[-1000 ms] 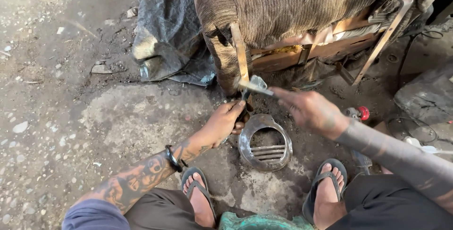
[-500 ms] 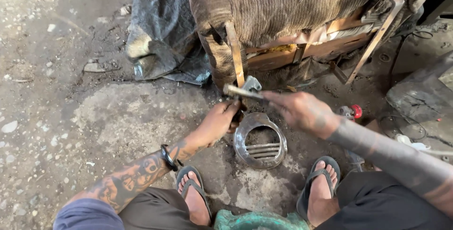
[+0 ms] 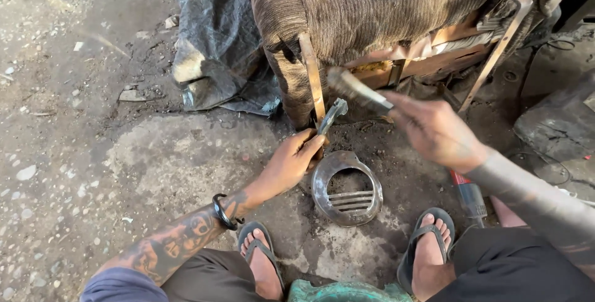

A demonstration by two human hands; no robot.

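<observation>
The left hand point(image 3: 291, 164) is closed around a short flat metal tool point(image 3: 331, 116), a chisel-like bar, holding it upright with its tip at the upper rim of a round metal ring frame point(image 3: 346, 187). The right hand point(image 3: 437, 131), at about two o'clock from the ring, is closed around the handle of a hammer point(image 3: 353, 89), blurred in motion, whose head sits at about one o'clock from the bar's top end, just beside it; whether they touch cannot be told.

The ring frame lies flat on the dirty concrete ground point(image 3: 124, 172) between the person's feet, with slatted bars across its lower half. The left forearm is tattooed and carries a black wristband point(image 3: 220, 212). Both feet wear dark sandals point(image 3: 427, 246), at seven and four o'clock from the ring.

At twelve o'clock from the ring stands a worn brown corduroy seat point(image 3: 384, 4) with a wooden frame showing. At ten o'clock lies a crumpled dark plastic sheet point(image 3: 217, 41). A red-and-grey power tool point(image 3: 468, 193) lies at three o'clock.
</observation>
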